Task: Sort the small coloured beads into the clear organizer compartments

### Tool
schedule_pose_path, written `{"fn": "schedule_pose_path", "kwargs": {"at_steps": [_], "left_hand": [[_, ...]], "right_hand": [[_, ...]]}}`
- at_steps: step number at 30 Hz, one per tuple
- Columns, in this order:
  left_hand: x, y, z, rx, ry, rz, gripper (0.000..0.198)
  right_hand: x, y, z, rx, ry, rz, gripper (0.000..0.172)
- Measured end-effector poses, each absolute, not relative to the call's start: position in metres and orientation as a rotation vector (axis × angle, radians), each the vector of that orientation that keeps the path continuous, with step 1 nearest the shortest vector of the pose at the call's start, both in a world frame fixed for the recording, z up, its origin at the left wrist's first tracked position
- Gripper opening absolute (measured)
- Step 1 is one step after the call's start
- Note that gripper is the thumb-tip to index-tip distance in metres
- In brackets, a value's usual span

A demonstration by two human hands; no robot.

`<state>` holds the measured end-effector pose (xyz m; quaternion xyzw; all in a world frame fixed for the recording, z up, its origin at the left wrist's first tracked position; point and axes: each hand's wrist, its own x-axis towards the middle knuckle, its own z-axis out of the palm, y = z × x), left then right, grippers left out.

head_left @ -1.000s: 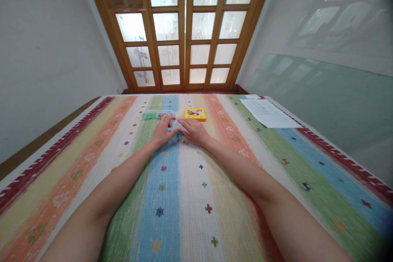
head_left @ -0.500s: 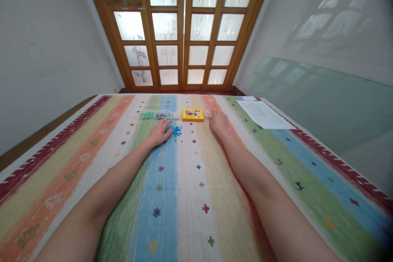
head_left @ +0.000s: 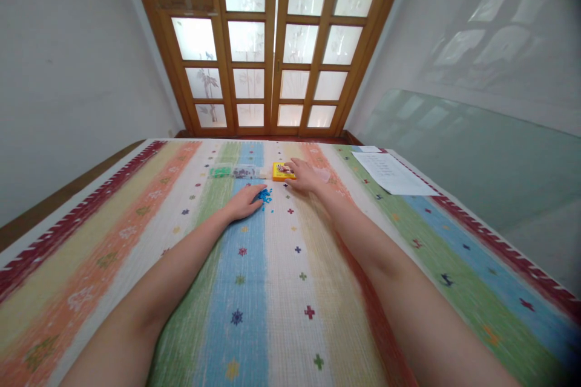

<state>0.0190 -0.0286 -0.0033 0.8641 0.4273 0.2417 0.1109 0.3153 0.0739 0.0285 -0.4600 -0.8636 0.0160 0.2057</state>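
Observation:
My left hand (head_left: 246, 201) rests on the cloth with its fingers apart, thumb and fingertips at the edge of a small pile of blue pieces (head_left: 265, 195). Over the right part of a flat yellow box (head_left: 278, 172) reaches my right hand (head_left: 303, 175), fingers spread, covering part of the printed picture. Left of the box lies a clear container with dark pieces (head_left: 246, 172), and beside that one with green pieces (head_left: 220, 172). A clear, pale plastic item (head_left: 323, 175) lies just right of my right hand, partly hidden by it.
A striped, patterned cloth (head_left: 290, 290) covers the table. Printed white paper (head_left: 390, 173) lies at the right far side. Beyond the table stand wooden doors with glass panes (head_left: 295, 42); a glass sheet (head_left: 454, 139) leans at the right wall.
My right hand has moved left from the clear plastic onto the yellow box. My left hand has come slightly right and nearer, against the blue pile. The camera view has shifted slightly.

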Motion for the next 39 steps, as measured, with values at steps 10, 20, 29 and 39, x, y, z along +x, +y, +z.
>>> {"fn": "schedule_pose_path", "kwargs": {"at_steps": [10, 20, 29, 39], "left_hand": [[0.045, -0.038, 0.006, 2.672, 1.023, 0.477, 0.060], [0.042, -0.037, 0.005, 2.488, 1.192, 0.753, 0.055], [0.041, -0.034, 0.000, 2.360, 1.230, 0.878, 0.070], [0.029, -0.026, -0.002, 2.184, 1.253, 1.197, 0.045]], "right_hand": [[0.321, 0.102, 0.036, -1.372, -2.642, 0.132, 0.074], [0.326, 0.078, 0.056, -1.386, -2.519, 0.343, 0.053], [0.316, 0.044, 0.064, -1.419, -2.272, 0.238, 0.037], [0.308, 0.029, 0.058, -1.048, -1.925, 0.535, 0.032]]}}
